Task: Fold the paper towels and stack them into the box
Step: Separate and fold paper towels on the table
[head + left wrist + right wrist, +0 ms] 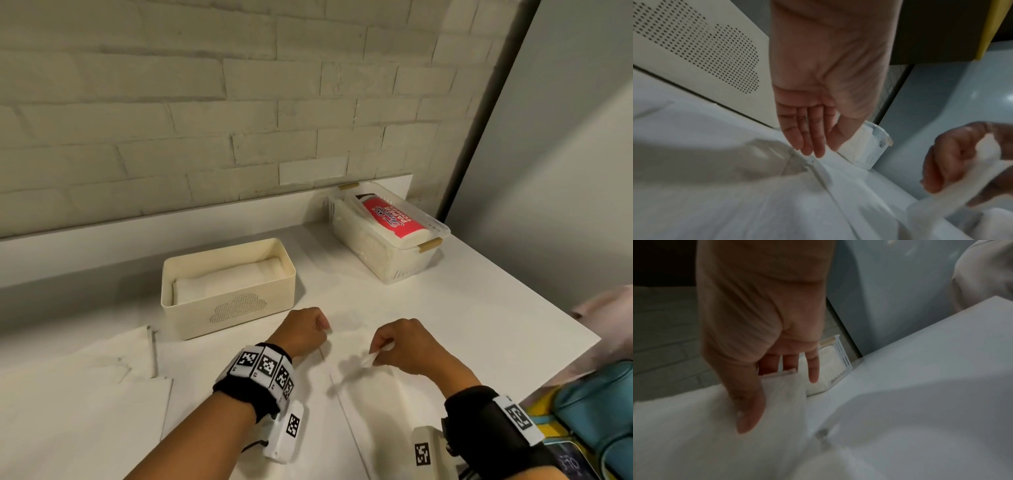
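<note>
On the white worktop [462, 308], just in front of the cream plastic box with a dotted cloud pattern [228, 310], a flat white paper towel sheet [383, 404] lies between both hands. Right hand [407, 346]: fingers pinch the sheet's far corner, raised off the surface. Left hand [303, 330]: curled at the opposite far corner; in the left wrist view its fingers [813, 129] and thumb close on the edge.

Step in hand, by my reading: the first fold. To do it well: lift both far corners level, bring them toward the near edge together, match corners before flattening, then press the crease from the middle outward. Thin paper; uneven pull would skew or tear it.

Box already holds folded white towels [226, 279]. Further unfolded sheets [85, 411] lie to the left. Clear slatted bin with a red-labelled paper towel pack [390, 222] stands against the wall.
</note>
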A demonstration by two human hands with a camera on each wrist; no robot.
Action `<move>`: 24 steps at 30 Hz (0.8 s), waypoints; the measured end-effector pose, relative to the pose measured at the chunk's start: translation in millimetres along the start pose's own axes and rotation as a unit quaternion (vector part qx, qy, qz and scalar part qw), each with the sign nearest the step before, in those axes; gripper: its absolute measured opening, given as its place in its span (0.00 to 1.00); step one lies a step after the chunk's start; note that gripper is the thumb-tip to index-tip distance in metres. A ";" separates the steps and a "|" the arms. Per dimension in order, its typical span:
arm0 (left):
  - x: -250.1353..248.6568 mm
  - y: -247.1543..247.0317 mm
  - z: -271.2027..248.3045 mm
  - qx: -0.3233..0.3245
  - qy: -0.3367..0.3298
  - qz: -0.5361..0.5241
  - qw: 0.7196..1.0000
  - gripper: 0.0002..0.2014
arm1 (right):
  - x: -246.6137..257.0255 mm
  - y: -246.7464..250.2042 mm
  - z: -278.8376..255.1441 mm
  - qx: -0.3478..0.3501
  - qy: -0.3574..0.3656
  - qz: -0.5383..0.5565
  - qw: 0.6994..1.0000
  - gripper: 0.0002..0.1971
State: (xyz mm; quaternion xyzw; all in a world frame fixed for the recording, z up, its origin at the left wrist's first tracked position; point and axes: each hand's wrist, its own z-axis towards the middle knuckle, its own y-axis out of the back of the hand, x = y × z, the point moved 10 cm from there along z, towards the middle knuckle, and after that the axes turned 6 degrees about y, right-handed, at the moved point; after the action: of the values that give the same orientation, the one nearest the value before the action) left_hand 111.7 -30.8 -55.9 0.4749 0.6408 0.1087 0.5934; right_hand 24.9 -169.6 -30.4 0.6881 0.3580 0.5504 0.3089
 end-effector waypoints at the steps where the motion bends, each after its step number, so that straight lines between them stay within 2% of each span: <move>1: 5.5 -1.3 2.7 -0.004 0.016 0.018 1.000 0.11 | -0.6 1.8 -2.3 0.008 0.000 0.003 1.000 0.13; 4: 16.5 -13.3 7.1 0.011 0.052 0.052 0.997 0.15 | -4.6 8.9 -6.6 0.011 -0.009 -0.002 1.000 0.17; 7: 16.4 -21.7 7.7 0.013 0.054 0.068 0.996 0.19 | -2.5 8.9 -7.5 0.014 -0.003 -0.008 1.000 0.17; 11: 11.9 -23.7 9.0 0.000 0.036 0.068 0.997 0.16 | -3.0 4.9 -6.7 0.017 -0.008 0.014 1.000 0.17; 14: 10.5 -15.1 7.3 -0.034 0.026 0.054 0.998 0.08 | -6.5 3.8 -5.7 0.013 -0.014 0.021 1.000 0.17; 20: 5.4 -0.1 3.1 -0.052 -0.002 -0.018 0.998 0.01 | -0.3 2.6 -4.4 0.009 -0.005 0.028 1.000 0.12; 23: -6.2 5.0 -4.2 -0.033 -0.032 -0.088 0.995 0.02 | 5.9 9.9 -0.2 -0.024 0.009 0.024 0.999 0.06; 24: -8.7 3.8 -6.6 -0.013 -0.031 -0.125 0.992 0.03 | 8.3 12.6 1.4 -0.037 0.017 0.017 0.999 0.07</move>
State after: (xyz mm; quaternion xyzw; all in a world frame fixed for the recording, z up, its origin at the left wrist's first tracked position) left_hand 106.5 -32.5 -45.8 0.3864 0.6748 0.0275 0.6282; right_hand 29.3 -169.6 -16.0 0.6726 0.3308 0.5803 0.3185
